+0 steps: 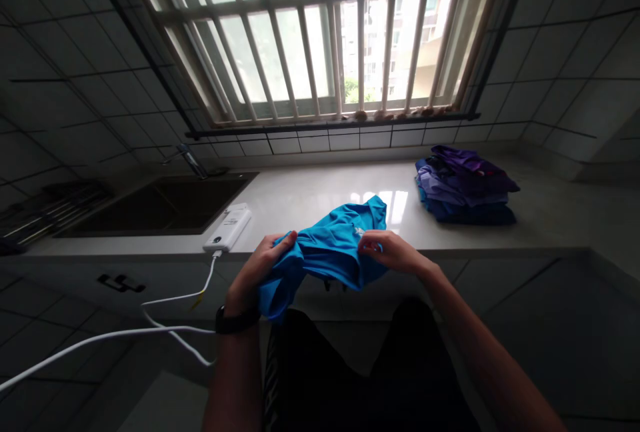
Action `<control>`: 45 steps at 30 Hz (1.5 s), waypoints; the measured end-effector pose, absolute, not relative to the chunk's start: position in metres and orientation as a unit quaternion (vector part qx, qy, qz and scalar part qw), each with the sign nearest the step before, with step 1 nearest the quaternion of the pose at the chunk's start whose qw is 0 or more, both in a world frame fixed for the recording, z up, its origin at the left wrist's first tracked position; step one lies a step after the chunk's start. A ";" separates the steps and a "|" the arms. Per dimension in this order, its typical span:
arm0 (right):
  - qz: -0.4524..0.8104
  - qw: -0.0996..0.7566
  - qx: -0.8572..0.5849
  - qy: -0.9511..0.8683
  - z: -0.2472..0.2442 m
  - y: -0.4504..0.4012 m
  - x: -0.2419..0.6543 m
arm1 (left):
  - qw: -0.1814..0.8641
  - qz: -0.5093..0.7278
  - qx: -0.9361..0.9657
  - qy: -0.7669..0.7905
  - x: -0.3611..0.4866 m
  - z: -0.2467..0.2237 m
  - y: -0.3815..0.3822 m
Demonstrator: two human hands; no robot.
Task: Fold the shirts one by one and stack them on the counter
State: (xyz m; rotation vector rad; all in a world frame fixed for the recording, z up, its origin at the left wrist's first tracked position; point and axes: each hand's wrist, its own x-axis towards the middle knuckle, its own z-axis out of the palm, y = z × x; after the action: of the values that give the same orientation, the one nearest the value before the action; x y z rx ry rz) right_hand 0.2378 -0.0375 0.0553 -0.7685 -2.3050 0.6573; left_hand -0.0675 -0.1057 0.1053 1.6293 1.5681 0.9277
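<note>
- Garment (327, 242) in bright blue: being held up at the centre of the frame, overlapping the front edge of the pale worktop (305, 182), bunching at its left end and hanging down below that edge; touching the surface or not, impossible to tell.
- Left hand (260, 264), left of centre: gripping the bunched end firmly, pressing the thumb on top, with most fingers hidden by the cloth; wearing a dark wristband (237, 321).
- Right hand (394, 251), right of centre: curling its fingers nearly closed, pinching the garment's edge just beside a small white mark (359, 232).
- Folded stack (465, 185), right of the frame: resting on the worktop, well apart from both hands, layering purple, lilac and dark blue cloth.
- White device (229, 227), left of centre: lying on the worktop near the left hand.
- White cable (177, 299): running from the device, trailing towards the lower left.
- Dark sink (165, 202): occupying the left of the frame, with a tap (191, 160) standing behind.
- Barred window (320, 39): letting daylight in across the top.
</note>
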 end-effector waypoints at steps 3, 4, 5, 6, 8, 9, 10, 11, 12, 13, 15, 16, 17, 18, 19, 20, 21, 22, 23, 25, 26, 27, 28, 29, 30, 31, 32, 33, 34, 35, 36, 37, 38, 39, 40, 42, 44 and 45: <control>0.240 0.487 -0.347 -0.764 0.076 -0.033 0.251 | 0.399 0.299 0.658 0.565 -0.072 0.117 -0.115; 0.242 0.536 -0.362 -0.723 0.082 -0.032 0.252 | 0.420 0.263 0.684 0.535 -0.072 0.120 -0.115; 0.256 0.570 -0.363 -0.692 0.087 -0.031 0.251 | 0.443 0.230 0.710 0.497 -0.070 0.120 -0.114; 0.281 0.587 -0.352 -0.673 0.092 -0.030 0.249 | 0.460 0.208 0.731 0.459 -0.067 0.120 -0.110; 0.347 0.585 -0.304 -0.667 0.099 -0.028 0.242 | 0.443 0.237 0.757 0.417 -0.052 0.115 -0.098; 0.380 0.573 -0.276 -0.672 0.102 -0.028 0.237 | 0.409 0.278 0.763 0.416 -0.043 0.111 -0.091; 0.410 0.559 -0.249 -0.676 0.105 -0.028 0.232 | 0.354 0.341 0.760 0.425 -0.032 0.107 -0.082; 0.439 0.543 -0.224 -0.680 0.108 -0.028 0.228 | 0.295 0.399 0.755 0.429 -0.020 0.104 -0.074; 0.465 0.522 -0.202 -0.686 0.111 -0.027 0.224 | 0.253 0.435 0.752 0.425 -0.009 0.101 -0.067; 0.490 0.496 -0.183 -0.693 0.114 -0.027 0.220 | 0.235 0.451 0.757 0.411 0.000 0.099 -0.060; 0.523 0.454 -0.166 -0.702 0.118 -0.025 0.215 | 0.264 0.430 0.775 0.380 0.015 0.098 -0.052; 0.529 0.449 -0.174 -0.699 0.119 -0.024 0.214 | 0.293 0.407 0.780 0.373 0.020 0.099 -0.051; 0.527 0.461 -0.194 -0.687 0.119 -0.024 0.214 | 0.317 0.391 0.778 0.376 0.024 0.099 -0.051; 0.517 0.488 -0.224 -0.667 0.117 -0.024 0.214 | 0.332 0.387 0.767 0.389 0.026 0.100 -0.052; 0.505 0.517 -0.255 -0.642 0.114 -0.024 0.216 | 0.334 0.397 0.751 0.408 0.028 0.100 -0.054; 0.499 0.535 -0.280 -0.622 0.110 -0.026 0.218 | 0.327 0.421 0.731 0.425 0.029 0.101 -0.056; 0.502 0.533 -0.293 -0.614 0.105 -0.028 0.221 | 0.314 0.456 0.710 0.435 0.029 0.101 -0.058; 0.516 0.508 -0.293 -0.625 0.101 -0.031 0.224 | 0.298 0.491 0.689 0.441 0.030 0.103 -0.061; 0.535 0.459 -0.282 -0.650 0.096 -0.035 0.227 | 0.282 0.523 0.671 0.444 0.030 0.104 -0.063; 0.567 0.318 -0.253 -0.716 0.090 -0.041 0.233 | 0.246 0.568 0.643 0.451 0.031 0.110 -0.068; 0.571 0.251 -0.246 -0.742 0.088 -0.042 0.236 | 0.226 0.581 0.634 0.458 0.031 0.114 -0.070; 0.569 0.199 -0.247 -0.759 0.088 -0.043 0.239 | 0.205 0.587 0.629 0.466 0.029 0.118 -0.072; 0.560 0.164 -0.256 -0.771 0.089 -0.041 0.243 | 0.181 0.589 0.628 0.475 0.027 0.122 -0.075; 0.546 0.148 -0.271 -0.779 0.091 -0.039 0.247 | 0.153 0.588 0.628 0.487 0.023 0.126 -0.077; 0.525 0.149 -0.293 -0.785 0.093 -0.035 0.252 | 0.122 0.585 0.626 0.501 0.018 0.130 -0.080; 0.496 0.166 -0.317 -0.791 0.097 -0.030 0.258 | 0.090 0.582 0.620 0.518 0.011 0.134 -0.082; 0.457 0.197 -0.344 -0.796 0.101 -0.024 0.265 | 0.059 0.578 0.611 0.537 0.004 0.137 -0.083; 0.408 0.239 -0.372 -0.799 0.106 -0.018 0.272 | 0.029 0.575 0.600 0.556 -0.004 0.139 -0.083; 0.351 0.291 -0.399 -0.796 0.112 -0.011 0.278 | 0.002 0.571 0.587 0.574 -0.012 0.142 -0.081; 0.290 0.344 -0.424 -0.786 0.119 -0.004 0.282 | -0.022 0.566 0.576 0.590 -0.019 0.144 -0.078; 0.228 0.393 -0.447 -0.771 0.128 0.004 0.285 | -0.041 0.559 0.568 0.603 -0.024 0.147 -0.071; 0.172 0.429 -0.470 -0.752 0.137 0.012 0.286 | -0.055 0.551 0.565 0.612 -0.028 0.149 -0.062; 0.124 0.450 -0.493 -0.734 0.146 0.022 0.285 | -0.063 0.542 0.565 0.619 -0.029 0.152 -0.050; 0.085 0.455 -0.519 -0.719 0.156 0.033 0.282 | -0.067 0.532 0.567 0.625 -0.028 0.154 -0.035; 0.053 0.445 -0.547 -0.707 0.165 0.044 0.277 | -0.067 0.523 0.572 0.629 -0.026 0.156 -0.018; 0.011 0.398 -0.607 -0.687 0.177 0.069 0.264 | -0.066 0.501 0.578 0.640 -0.020 0.157 0.018; -0.003 0.353 -0.654 -0.669 0.180 0.089 0.250 | -0.061 0.465 0.589 0.658 -0.013 0.149 0.048; -0.001 0.334 -0.667 -0.666 0.177 0.095 0.244 | -0.047 0.426 0.603 0.673 -0.010 0.142 0.059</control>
State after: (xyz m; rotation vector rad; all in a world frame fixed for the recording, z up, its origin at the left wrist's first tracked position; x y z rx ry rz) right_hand 0.2438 0.0949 0.1765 -1.7407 -1.7400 -0.0035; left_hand -0.0099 0.0595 0.1421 1.9518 2.1799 1.3812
